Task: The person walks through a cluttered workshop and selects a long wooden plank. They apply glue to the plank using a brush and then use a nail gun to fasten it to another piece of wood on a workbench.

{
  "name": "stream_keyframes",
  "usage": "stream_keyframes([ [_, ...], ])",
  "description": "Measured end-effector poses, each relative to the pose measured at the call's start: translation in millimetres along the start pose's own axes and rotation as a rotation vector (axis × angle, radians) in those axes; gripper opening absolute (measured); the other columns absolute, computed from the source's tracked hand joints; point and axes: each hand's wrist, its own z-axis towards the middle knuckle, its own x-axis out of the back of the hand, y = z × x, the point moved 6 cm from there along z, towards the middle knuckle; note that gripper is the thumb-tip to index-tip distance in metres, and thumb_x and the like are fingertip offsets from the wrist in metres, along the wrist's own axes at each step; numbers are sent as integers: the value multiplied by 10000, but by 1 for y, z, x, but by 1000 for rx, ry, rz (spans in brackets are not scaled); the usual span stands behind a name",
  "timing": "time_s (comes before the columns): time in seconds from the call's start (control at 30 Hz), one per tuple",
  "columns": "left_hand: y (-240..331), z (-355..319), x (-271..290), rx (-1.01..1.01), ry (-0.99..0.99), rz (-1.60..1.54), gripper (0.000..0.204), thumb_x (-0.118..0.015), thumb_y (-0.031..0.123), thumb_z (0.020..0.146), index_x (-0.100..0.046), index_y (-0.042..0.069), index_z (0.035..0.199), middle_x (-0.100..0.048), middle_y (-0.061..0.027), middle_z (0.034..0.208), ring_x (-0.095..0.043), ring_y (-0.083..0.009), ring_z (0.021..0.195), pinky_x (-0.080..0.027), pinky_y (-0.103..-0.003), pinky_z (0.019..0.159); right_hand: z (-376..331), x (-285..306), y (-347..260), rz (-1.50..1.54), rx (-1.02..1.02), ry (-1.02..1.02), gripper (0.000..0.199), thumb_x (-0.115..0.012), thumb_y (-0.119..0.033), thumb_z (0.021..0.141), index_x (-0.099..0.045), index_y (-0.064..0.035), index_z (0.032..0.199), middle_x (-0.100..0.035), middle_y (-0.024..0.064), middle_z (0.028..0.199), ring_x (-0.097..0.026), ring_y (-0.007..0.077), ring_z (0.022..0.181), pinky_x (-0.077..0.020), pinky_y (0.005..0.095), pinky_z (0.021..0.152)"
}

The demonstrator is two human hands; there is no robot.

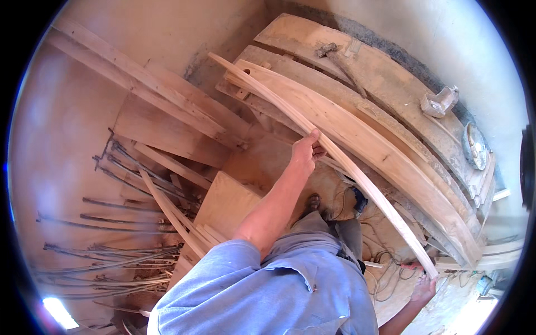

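1. Working remotely; I'm holding the long wooden strip (363,178) slantwise, between torso and the broad curved board (352,131).
2. Left hand (310,149) is pinching it around mid-length; right hand (424,288) is gripping its lower end.
3. My judgement: 2 spaced holds are suiting this length; turning slowly, both hands together, is sparing the free end knocks.
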Motion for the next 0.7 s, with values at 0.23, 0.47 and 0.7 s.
stream_keyframes([
  [0.23,-25,-18,-1,1,-69,35,189,-727,242,916,-663,78,986,-702,-57,882,-654,-178,763,-535,-340,721,-31,10,-2,64,-38,-1,354,-626,-349,971,-595,-80,1198,-622,87,912,-581,218,793,-469,337,695],
  [0.47,-56,-48,-49,-53,-103,35,186,-680,243,958,-669,65,1011,-708,-71,929,-675,-187,821,-547,-350,741,-67,46,-26,125,50,1,349,-616,-315,982,-585,-24,1173,-613,100,882,-554,212,741,-459,322,666],
  [0.7,-122,-131,-181,3,-303,-171,288,-519,329,1052,-611,62,997,-672,-72,839,-683,-212,789,-573,-364,716,-99,86,-85,205,424,1,352,-595,-232,971,-580,9,1226,-616,87,984,-533,202,782,-427,341,698],
])
